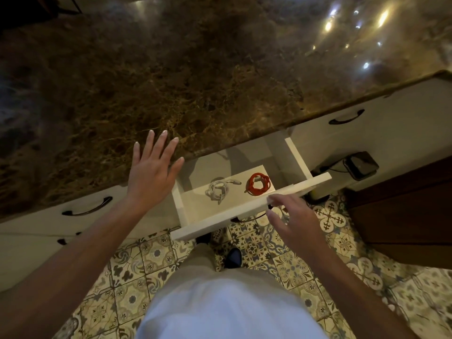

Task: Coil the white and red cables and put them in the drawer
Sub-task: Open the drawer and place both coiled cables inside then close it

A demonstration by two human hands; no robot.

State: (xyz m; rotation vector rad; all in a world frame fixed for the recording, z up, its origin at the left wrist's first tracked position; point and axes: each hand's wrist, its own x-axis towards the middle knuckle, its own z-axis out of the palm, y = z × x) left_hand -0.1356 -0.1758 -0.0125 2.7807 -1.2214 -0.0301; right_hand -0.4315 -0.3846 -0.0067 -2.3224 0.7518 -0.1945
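The white drawer [244,211] stands pulled out below the counter edge. Inside it lie the coiled white cable [219,190] on the left and the coiled red cable [258,184] on the right, a little apart. My left hand [152,170] is flat, fingers spread, over the counter edge just left of the drawer, holding nothing. My right hand [291,216] hovers with loose, parted fingers at the drawer's front panel, fingertips close to its top edge. Whether it touches the panel I cannot tell.
A dark brown marble countertop [183,81] fills the upper view. Closed white drawers with dark handles [88,209] [346,117] flank the open one. A small black device [362,165] with a cord sits low at the right. Patterned floor tiles [137,272] and my legs are below.
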